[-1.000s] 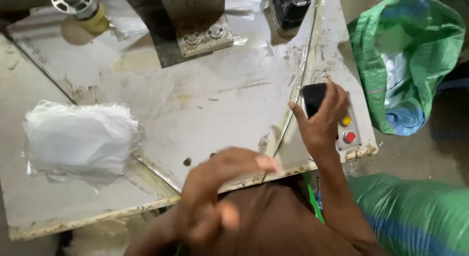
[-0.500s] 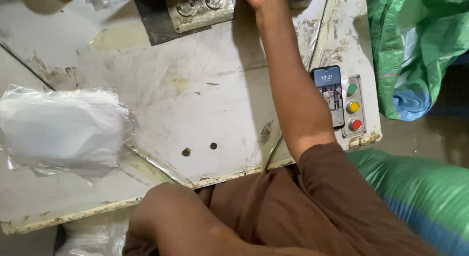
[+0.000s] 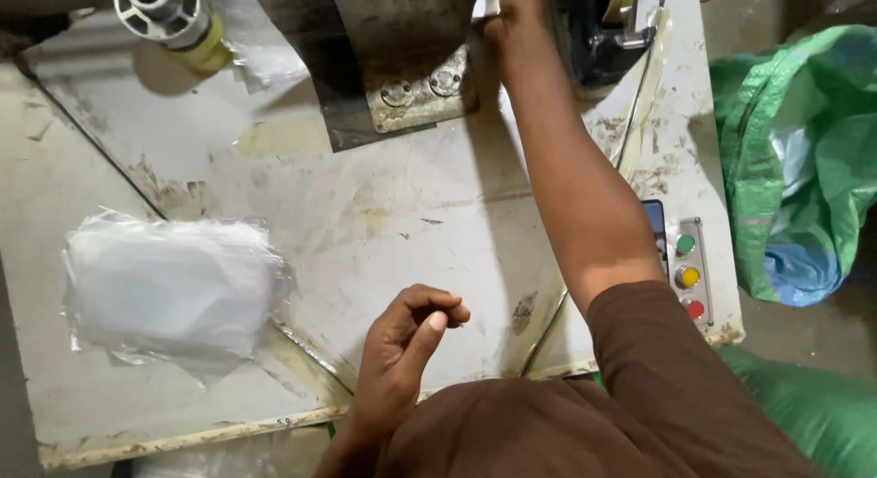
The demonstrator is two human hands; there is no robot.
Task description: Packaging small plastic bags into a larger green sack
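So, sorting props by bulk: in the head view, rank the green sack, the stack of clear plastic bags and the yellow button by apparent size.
1. Green sack, partly out of frame.
2. Stack of clear plastic bags, close in size.
3. Yellow button, smallest.

We see soft, even daylight, dim corners, a faint arm shadow on the table (image 3: 384, 213), and slight blur.

The person wears a plain brown short-sleeved shirt (image 3: 639, 396); both forearms and hands are bare.
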